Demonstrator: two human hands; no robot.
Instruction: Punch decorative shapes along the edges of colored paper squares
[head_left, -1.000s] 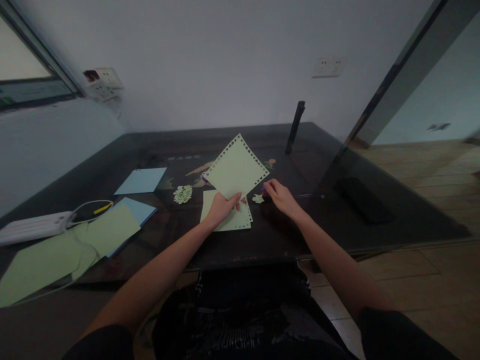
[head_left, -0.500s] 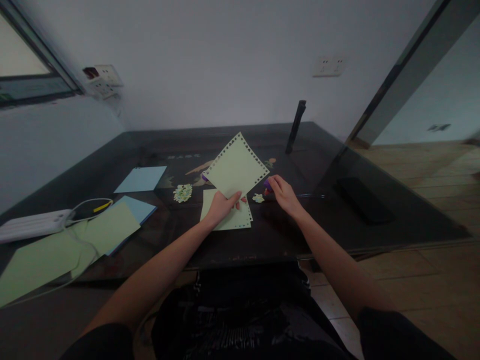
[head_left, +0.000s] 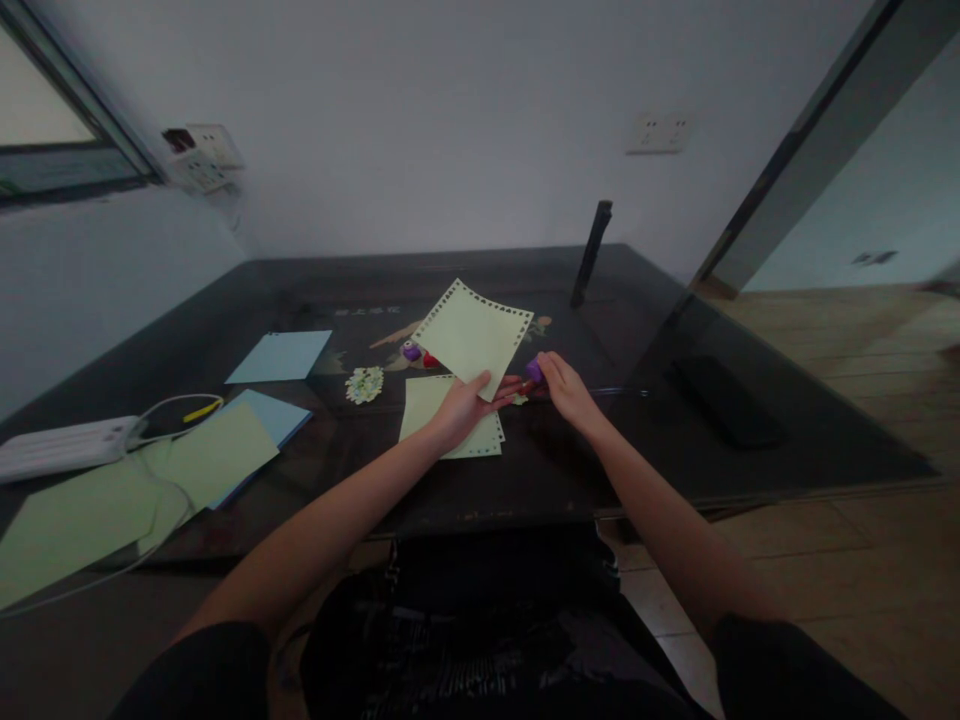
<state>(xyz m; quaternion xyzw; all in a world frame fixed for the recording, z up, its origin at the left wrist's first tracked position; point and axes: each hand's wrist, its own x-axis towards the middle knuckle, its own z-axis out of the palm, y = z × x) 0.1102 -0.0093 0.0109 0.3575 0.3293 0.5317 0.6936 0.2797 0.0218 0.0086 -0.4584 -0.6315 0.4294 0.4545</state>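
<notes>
My left hand (head_left: 461,408) is closed on the lower corner of a pale green sheet of paper (head_left: 474,335) with small punched shapes along two upper edges. In my right hand (head_left: 566,390) is a small purple craft punch (head_left: 535,370), close to the left fingertips. Under the left hand lie more punched green sheets (head_left: 421,405). A small heap of paper cut-outs (head_left: 519,399) sits between the hands, partly hidden by the left fingers. Another purple punch (head_left: 410,350) and a red one (head_left: 430,359) stand behind the sheets.
A larger pile of cut-outs (head_left: 364,385) lies left of the sheets. Further left are a blue sheet (head_left: 280,357), stacked green paper (head_left: 217,442), a white power strip (head_left: 67,447) and its cable. A black upright bar (head_left: 592,253) stands at the back; a dark flat object (head_left: 726,402) lies right.
The held sheet has turned and come lower, uncovering the red punch. My left hand has moved right, its fingers reaching toward the punch in my right hand, which has barely moved.
</notes>
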